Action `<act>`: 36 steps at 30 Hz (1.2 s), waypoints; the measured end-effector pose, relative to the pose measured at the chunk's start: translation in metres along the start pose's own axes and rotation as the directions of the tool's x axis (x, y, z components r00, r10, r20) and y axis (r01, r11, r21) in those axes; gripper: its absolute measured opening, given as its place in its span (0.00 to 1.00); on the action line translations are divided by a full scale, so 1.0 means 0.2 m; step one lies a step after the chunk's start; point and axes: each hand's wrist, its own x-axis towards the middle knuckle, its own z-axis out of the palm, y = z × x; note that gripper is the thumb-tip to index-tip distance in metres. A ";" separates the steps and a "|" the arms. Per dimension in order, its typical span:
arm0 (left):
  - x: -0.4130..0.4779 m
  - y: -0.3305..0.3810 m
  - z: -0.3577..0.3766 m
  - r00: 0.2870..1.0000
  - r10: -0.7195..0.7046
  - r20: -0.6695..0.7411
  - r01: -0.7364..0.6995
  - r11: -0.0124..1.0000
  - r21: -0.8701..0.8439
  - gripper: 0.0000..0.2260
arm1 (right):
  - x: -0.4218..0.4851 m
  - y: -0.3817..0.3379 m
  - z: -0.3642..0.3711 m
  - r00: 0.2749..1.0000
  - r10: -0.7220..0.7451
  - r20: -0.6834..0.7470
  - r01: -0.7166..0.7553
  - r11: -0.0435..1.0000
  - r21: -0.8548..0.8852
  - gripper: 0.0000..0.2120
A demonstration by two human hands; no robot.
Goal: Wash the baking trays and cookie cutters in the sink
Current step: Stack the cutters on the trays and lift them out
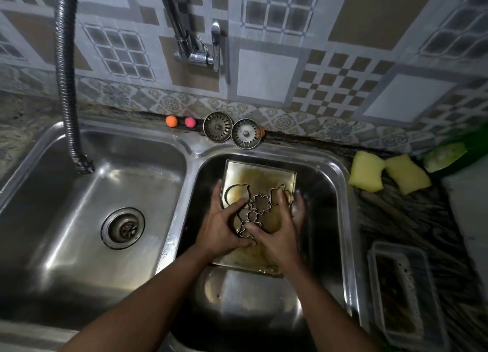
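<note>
A greasy metal baking tray (260,176) lies tilted in the right basin of the steel sink (340,193). Several metal cookie cutters lie on it: a flower cutter (261,203), a rounded one (237,193) at the left and a figure-shaped cutter (250,223) nearest me. My left hand (224,227) curls around the cutters at the tray's left edge. My right hand (280,230) lies over the tray's right side, its fingers spread on the cutters and blurred at the tips. The tray's near part is hidden under both hands.
The left basin (79,219) holds only its drain (123,228), with a flexible hose (66,87) hanging into it. The wall tap (196,53), two strainer plugs (218,126) and small balls (171,121) stand behind. Yellow sponges (367,174) and a plastic container (404,293) sit on the right counter.
</note>
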 end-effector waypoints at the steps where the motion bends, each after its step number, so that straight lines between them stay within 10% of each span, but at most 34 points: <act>1: 0.00 0.03 -0.02 1.000 0.012 -0.014 -0.012 1.000 0.005 0.48 | 0.01 -0.02 -0.02 1.000 -0.028 0.006 0.029 0.998 -0.052 0.50; 21: 0.06 0.60 -0.53 0.868 0.359 -0.343 -0.369 0.929 0.040 0.40 | -0.07 -0.73 -0.53 0.900 -0.388 -0.197 0.323 0.900 -0.294 0.36; 36: 0.21 1.16 -1.10 0.468 0.722 -0.510 -0.617 0.680 0.396 0.33 | 0.16 -1.23 -0.92 0.429 -0.726 -0.537 0.626 0.668 -0.403 0.36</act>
